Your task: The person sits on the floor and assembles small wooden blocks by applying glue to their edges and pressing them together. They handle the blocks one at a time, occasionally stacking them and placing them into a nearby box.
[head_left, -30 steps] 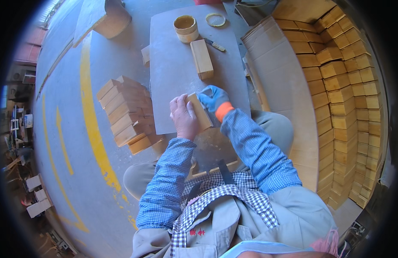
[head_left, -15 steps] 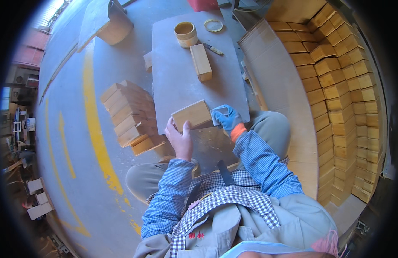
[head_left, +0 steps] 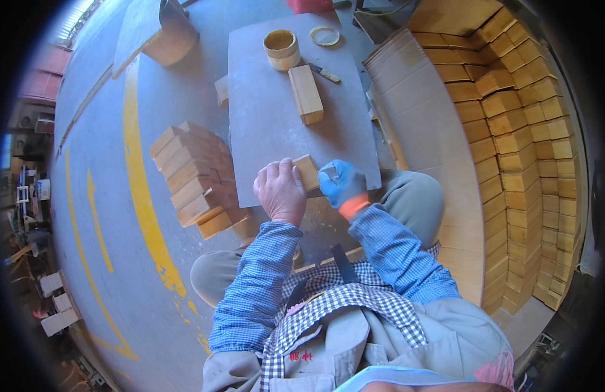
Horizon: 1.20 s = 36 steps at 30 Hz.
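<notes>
One wooden block [head_left: 307, 172], clasped by the left hand [head_left: 281, 190] at the table edge [head_left: 247, 192], has just turned, so another side seems to face the pale pad [head_left: 330, 171] pinched in the gloved right hand [head_left: 342, 183]

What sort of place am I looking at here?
Most likely a woodworking workshop: wooden blocks stand stacked at the right, an open tub with brownish contents sits on a board, and yellow lines are painted on the floor.
</notes>
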Each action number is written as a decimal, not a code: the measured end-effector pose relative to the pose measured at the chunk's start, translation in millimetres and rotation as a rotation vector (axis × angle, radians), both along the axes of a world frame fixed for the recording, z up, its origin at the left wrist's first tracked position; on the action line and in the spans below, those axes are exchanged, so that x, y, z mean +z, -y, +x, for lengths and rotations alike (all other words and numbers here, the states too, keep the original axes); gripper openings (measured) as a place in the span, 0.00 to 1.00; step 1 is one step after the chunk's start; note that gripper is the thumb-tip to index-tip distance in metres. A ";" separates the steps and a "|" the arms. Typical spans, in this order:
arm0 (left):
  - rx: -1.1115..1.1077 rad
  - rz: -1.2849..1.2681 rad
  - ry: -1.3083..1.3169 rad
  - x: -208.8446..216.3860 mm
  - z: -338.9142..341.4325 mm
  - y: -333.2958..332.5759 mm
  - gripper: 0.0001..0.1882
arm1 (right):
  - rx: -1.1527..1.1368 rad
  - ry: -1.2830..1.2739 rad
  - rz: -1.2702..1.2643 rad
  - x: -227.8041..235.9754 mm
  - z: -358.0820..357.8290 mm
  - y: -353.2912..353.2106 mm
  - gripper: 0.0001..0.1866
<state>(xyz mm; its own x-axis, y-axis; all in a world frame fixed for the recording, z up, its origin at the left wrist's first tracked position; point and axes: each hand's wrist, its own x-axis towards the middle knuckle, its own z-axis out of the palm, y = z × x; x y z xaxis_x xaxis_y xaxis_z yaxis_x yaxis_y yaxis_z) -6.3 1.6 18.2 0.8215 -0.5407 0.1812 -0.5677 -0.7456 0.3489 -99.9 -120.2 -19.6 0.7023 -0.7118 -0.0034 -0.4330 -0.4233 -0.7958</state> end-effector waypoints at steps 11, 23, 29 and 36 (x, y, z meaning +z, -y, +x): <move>0.013 0.029 -0.003 0.9 0.5 0.7 0.11 | 0.068 0.034 -0.101 11.5 5.3 1.1 0.08; 0.010 -0.001 -0.016 3.3 1.5 3.9 0.10 | 0.038 0.113 0.258 -3.0 10.9 11.3 0.10; -0.013 0.009 -0.016 1.6 1.7 3.7 0.09 | -0.047 0.071 0.784 -17.1 21.5 22.4 0.09; 0.011 0.001 -0.021 4.0 0.9 5.0 0.09 | -0.006 0.092 0.804 -11.1 4.9 16.3 0.08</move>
<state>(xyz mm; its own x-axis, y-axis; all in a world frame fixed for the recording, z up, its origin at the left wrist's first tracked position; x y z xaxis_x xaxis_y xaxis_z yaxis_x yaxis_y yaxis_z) -5.4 -3.4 22.1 0.8309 -0.5317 0.1636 -0.5522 -0.7521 0.3598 -94.9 -136.5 -30.7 0.7209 -0.5200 -0.4582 -0.3512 0.2959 -0.8883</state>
